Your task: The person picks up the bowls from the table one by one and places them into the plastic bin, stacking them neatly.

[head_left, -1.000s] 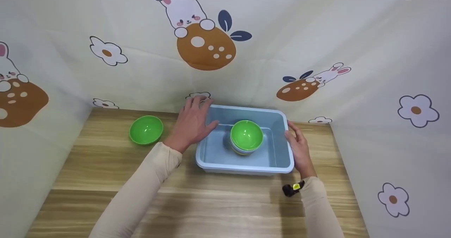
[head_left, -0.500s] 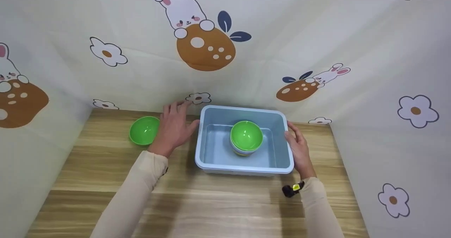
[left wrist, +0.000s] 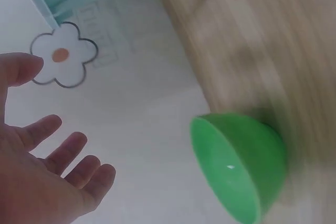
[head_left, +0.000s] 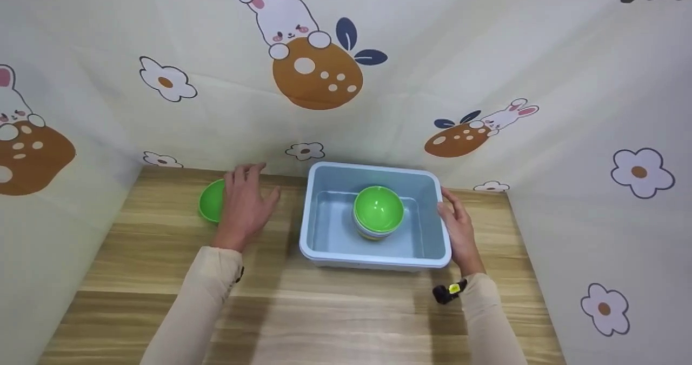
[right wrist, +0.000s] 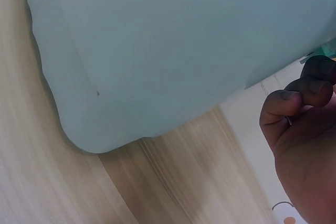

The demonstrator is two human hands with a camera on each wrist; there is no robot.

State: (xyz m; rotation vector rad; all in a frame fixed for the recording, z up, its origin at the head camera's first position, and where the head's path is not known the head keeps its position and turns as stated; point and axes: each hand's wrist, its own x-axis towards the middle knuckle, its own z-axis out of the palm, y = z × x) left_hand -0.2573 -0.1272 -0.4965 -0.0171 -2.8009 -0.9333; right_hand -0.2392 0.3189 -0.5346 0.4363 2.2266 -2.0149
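Note:
My left hand [head_left: 242,205] is over the right side of a single green bowl [head_left: 211,203] on the table, covering part of it from the head view. Its fingers are loosely spread and hold nothing. In the left wrist view the green bowl [left wrist: 265,153] lies apart from the fingertips. With my right hand [head_left: 459,227] I grip the right rim of a light blue plastic basin [head_left: 373,260], fingers curled at its outer side. A stack of bowls stands inside the basin, a green bowl [head_left: 378,208] on top and paler rims beneath.
The wooden table [head_left: 324,322] meets a cream cloth backdrop [head_left: 400,94] with bunny and flower prints at its back and both sides. The basin stands close to the back cloth. A black wrist camera [head_left: 446,292] sits at my right wrist.
My left hand has moved left, from above the basin's left rim to over the single green bowl. The right hand and the basin stay where they were.

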